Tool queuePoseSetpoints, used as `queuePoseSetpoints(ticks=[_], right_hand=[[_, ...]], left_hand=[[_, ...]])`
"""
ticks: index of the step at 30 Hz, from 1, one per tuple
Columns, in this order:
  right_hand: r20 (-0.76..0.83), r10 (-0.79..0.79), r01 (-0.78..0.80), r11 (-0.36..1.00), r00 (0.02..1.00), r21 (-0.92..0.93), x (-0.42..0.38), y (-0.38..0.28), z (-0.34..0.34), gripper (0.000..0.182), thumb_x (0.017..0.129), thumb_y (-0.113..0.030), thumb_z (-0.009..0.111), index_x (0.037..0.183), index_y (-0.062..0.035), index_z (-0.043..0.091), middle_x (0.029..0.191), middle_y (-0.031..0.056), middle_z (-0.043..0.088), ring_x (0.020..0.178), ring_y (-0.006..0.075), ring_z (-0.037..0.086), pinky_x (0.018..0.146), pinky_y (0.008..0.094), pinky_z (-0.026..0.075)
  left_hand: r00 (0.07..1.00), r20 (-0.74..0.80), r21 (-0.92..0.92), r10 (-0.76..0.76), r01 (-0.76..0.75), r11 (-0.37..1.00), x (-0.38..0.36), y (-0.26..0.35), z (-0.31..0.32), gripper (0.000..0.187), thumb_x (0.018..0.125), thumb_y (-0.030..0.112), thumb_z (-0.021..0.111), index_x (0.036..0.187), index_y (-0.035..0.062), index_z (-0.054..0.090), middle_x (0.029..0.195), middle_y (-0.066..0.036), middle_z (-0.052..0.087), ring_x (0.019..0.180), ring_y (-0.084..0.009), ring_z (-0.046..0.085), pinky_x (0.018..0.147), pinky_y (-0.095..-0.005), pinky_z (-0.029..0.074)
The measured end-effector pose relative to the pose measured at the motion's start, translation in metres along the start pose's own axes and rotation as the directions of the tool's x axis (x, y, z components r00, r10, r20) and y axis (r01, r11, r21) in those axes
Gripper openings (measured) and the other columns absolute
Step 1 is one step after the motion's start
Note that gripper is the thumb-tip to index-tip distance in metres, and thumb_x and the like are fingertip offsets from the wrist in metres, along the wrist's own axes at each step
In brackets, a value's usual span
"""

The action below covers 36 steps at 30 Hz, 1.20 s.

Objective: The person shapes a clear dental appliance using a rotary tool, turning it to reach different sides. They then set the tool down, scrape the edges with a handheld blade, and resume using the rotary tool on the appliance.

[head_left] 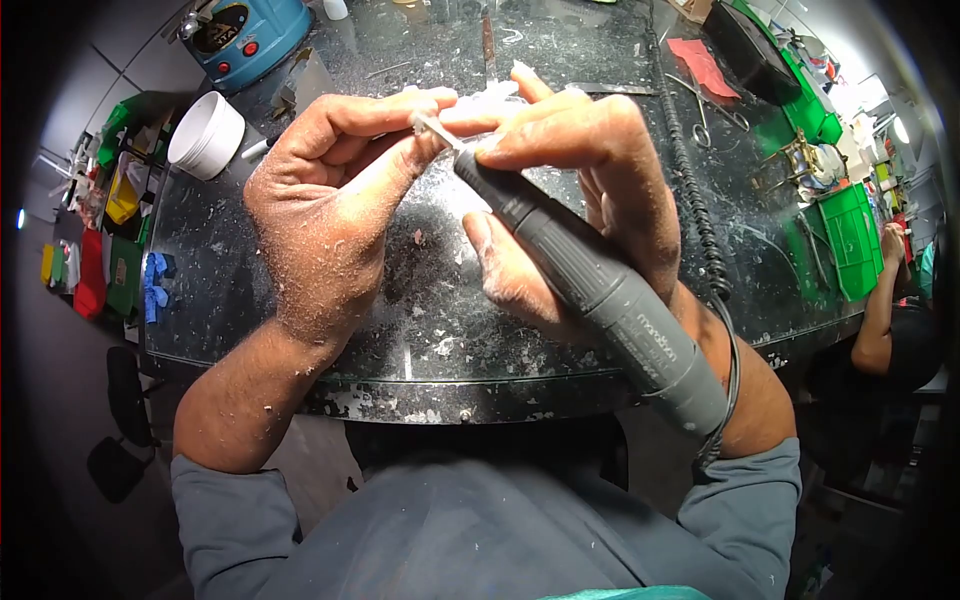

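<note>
Head view looks down on a dark, glossy counter (420, 330) dusted all over with white powder and chips, filling the middle of the frame. On it, at upper left, stand a blue machine with a dial (245, 35) and, just below it, a white round tub (205, 135); at upper right lie a pair of scissors (705, 110), a red scrap (702, 62) and green trays (850, 235). Another person's arm (880, 310) shows at the right edge, well apart from the work.

Next in size is the grey rotary handpiece (600, 285), running from lower right of centre up to the middle top. It looks stiff and fairly light, with a ribbed barrel that should give good purchase even under dust; its coiled black cord (690, 170) trails up the counter and may tug at the rear end. The barrel near the nose is the sensible place to hold it, pen-fashion, and that is where the right hand (590, 190) grips it, fingers closed round it.

The left hand (330, 190), powdered white, is closed in a pinch, thumb and forefinger meeting at top centre on a small pale workpiece (495, 92). Most of that piece is hidden by fingers; I judge it hard, brittle and slippery with dust, best held by its edges close to the fingertips.

Smallest is the thin bur (435, 128) at the handpiece tip, lying just beside the left thumb, touching or nearly touching the workpiece.
</note>
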State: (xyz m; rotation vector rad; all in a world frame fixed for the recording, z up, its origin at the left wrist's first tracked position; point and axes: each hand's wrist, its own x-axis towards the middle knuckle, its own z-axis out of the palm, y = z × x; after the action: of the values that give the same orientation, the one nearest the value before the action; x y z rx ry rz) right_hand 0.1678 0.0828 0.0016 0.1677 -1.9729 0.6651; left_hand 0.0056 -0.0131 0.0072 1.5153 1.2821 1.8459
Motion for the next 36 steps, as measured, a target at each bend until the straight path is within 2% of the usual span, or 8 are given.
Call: queuePoseSetpoints(ticks=[4,6,15,17,28,30,34,36], right_hand=[[-0.039,-0.016,0.015,1.000,0.999,-0.010,0.0009,-0.0016,0.0016,0.042,0.071,0.005,0.068,0.109,-0.0029,0.051,0.102,0.0087,0.060,0.106,0.0250,0.064,0.110,0.0571,0.028],[-0.018,-0.004,0.003,1.000,1.000,-0.012,0.0002,-0.0009,0.0012,0.042,0.071,0.004,0.068,0.109,-0.0030,0.051,0.102,0.0098,0.061,0.106,0.0257,0.064,0.110,0.0570,0.028],[-0.010,-0.026,0.026,1.000,1.000,-0.001,0.0008,-0.0019,0.0028,0.041,0.071,0.001,0.069,0.108,-0.0027,0.051,0.104,0.0112,0.064,0.106,0.0257,0.065,0.111,0.0564,0.027],[-0.056,0.047,-0.048,0.999,0.997,-0.016,0.0029,-0.0080,0.0041,0.039,0.067,-0.004,0.078,0.102,-0.0065,0.061,0.094,0.0043,0.063,0.093,0.0215,0.066,0.107,0.0526,0.035],[-0.094,0.052,-0.050,0.998,0.994,0.027,0.0007,-0.0037,0.0057,0.039,0.066,-0.004,0.079,0.101,-0.0048,0.062,0.094,0.0050,0.064,0.093,0.0218,0.067,0.108,0.0525,0.035],[-0.130,0.028,-0.025,1.000,0.991,0.019,0.0006,-0.0023,0.0065,0.039,0.066,-0.004,0.079,0.101,-0.0047,0.062,0.094,0.0050,0.064,0.093,0.0218,0.067,0.108,0.0524,0.036],[-0.108,0.041,-0.038,0.999,0.993,0.032,0.0013,-0.0035,0.0046,0.039,0.066,-0.004,0.079,0.102,-0.0044,0.062,0.093,0.0051,0.064,0.092,0.0218,0.067,0.107,0.0530,0.036],[-0.104,0.029,-0.026,0.999,0.994,0.028,0.0014,-0.0042,0.0043,0.039,0.066,-0.004,0.079,0.102,-0.0041,0.062,0.093,0.0053,0.064,0.092,0.0218,0.067,0.107,0.0534,0.036]], left_hand=[[1.000,-0.006,-0.001,-0.006,0.006,1.000,-0.0005,-0.0011,-0.0005,0.012,0.089,-0.008,0.056,0.099,-0.0045,0.060,0.114,-0.025,0.065,0.108,-0.0261,0.064,0.097,-0.0360,0.049],[0.998,-0.060,-0.046,0.022,-0.025,0.999,0.0003,-0.0006,0.0030,0.010,0.086,-0.010,0.063,0.095,-0.0047,0.063,0.107,-0.019,0.068,0.101,-0.0200,0.066,0.092,-0.0303,0.053],[0.997,-0.055,-0.052,0.060,-0.063,0.997,0.0028,-0.0035,0.0015,0.014,0.086,-0.012,0.061,0.098,-0.0052,0.064,0.109,-0.019,0.068,0.104,-0.0204,0.065,0.093,-0.0298,0.052],[0.996,-0.058,-0.040,0.071,-0.073,0.997,0.0025,-0.0025,0.0015,0.015,0.085,-0.012,0.060,0.098,-0.0052,0.064,0.110,-0.019,0.067,0.104,-0.0204,0.065,0.094,-0.0298,0.052],[0.993,-0.037,-0.018,0.108,-0.109,0.994,0.0020,-0.0040,-0.0018,0.016,0.085,-0.013,0.059,0.099,-0.0049,0.064,0.111,-0.019,0.067,0.105,-0.0197,0.065,0.093,-0.0285,0.052],[0.991,0.011,0.021,0.131,-0.131,0.991,0.0015,-0.0042,-0.0039,0.016,0.087,-0.012,0.054,0.100,-0.0057,0.062,0.116,-0.024,0.064,0.109,-0.0248,0.064,0.097,-0.0343,0.051],[0.993,0.002,0.036,0.115,-0.115,0.993,0.0017,-0.0029,-0.0023,0.017,0.087,-0.012,0.054,0.100,-0.0058,0.062,0.116,-0.024,0.064,0.109,-0.0249,0.064,0.097,-0.0345,0.050],[0.993,-0.021,0.008,0.116,-0.116,0.993,0.0020,-0.0029,-0.0018,0.017,0.085,-0.013,0.059,0.099,-0.0049,0.064,0.112,-0.019,0.067,0.105,-0.0196,0.065,0.093,-0.0292,0.052]])
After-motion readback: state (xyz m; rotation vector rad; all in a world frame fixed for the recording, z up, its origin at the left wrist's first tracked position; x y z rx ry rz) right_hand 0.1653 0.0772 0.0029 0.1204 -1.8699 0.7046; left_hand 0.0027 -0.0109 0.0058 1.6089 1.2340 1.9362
